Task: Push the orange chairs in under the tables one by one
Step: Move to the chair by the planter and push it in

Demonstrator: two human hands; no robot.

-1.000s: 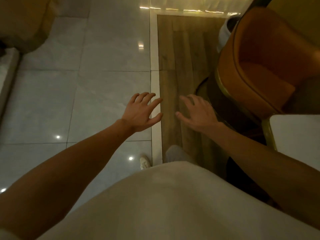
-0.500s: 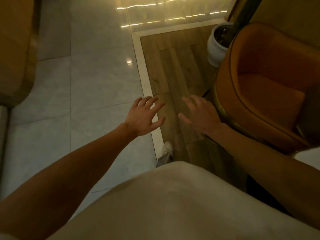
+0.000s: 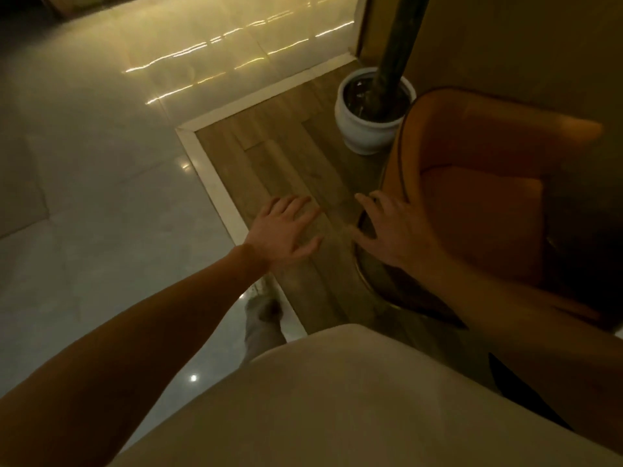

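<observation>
**Right hand reaches the chair's edge**

Both hands have moved to the right since half a second ago. The right hand then hung over the floor short of the chair and now overlaps its curved outer edge. The white pot, then cut off at the top, is now in full view.

At far left, the glossy tile floor (image 3: 101,197) reflects streaks of light. A pale trim (image 3: 212,183) divides it from the wood floor (image 3: 286,156). One foot (image 3: 261,306) stands on the tile beside that trim.

The left hand (image 3: 285,232) is held out palm down over the wood floor. Its fingers are straight and slightly spread, it holds nothing, and it is apart from the chair.

Just to its right, the right hand (image 3: 396,234) is also flat, with its fingers fanned and nothing gripped. Its fingers lie over the rim of the chair's back. Whether they press on it or hover just above cannot be told.

The pot (image 3: 367,133) stands on the wood floor behind the hands with a dark stem (image 3: 404,35) rising from it, right beside the chair's back.

The chair (image 3: 488,197), an orange tub seat on a round base, fills the right side, its open seat turned away from the person. The person's pale shirt (image 3: 337,399) fills the bottom of the view.
</observation>
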